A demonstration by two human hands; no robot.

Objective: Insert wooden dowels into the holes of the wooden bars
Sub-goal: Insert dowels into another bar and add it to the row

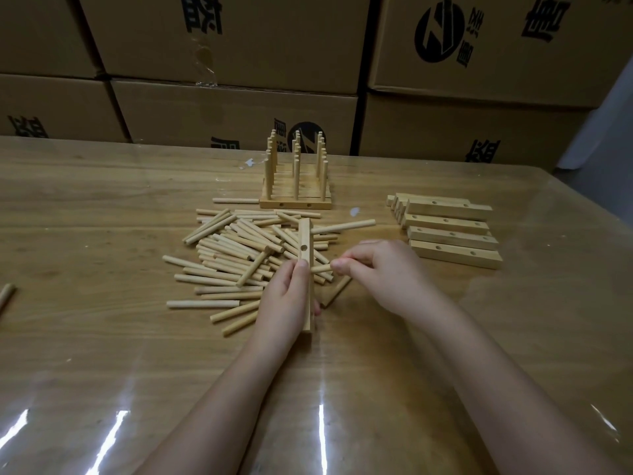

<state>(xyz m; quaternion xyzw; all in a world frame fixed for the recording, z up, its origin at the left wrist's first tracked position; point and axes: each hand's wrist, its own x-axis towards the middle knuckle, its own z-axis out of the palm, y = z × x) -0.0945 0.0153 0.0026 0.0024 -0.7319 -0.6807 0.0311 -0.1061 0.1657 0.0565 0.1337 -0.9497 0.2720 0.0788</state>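
The left hand point(284, 303) grips a bar point(304, 238) by its near half, thumb on the top face and fingers curled under. The bar points away from the person, above the pile point(236, 255) of loose dowels on the table point(102, 337). One round hole point(303, 248) shows on the bar's upper face, just beyond the thumb.

The right hand point(380, 272) pinches a dowel point(322, 268) between thumb and fingertips. It lies roughly level, and its left end meets the bar's right side just beside the left thumb. That end seems to be at a hole, but the thumb and bar hide the joint, so I cannot tell whether it is in.

Beyond the pile stands a group of finished bars point(296, 200) lying side by side, with rows of dowels upright in them. To the right, well apart from the pile, blank bars point(452, 234) lie in a staggered row, holes facing up. A stray dowel point(6, 294) lies at the table's left edge. Cardboard boxes point(239, 56) with dark printing are stacked behind the table.
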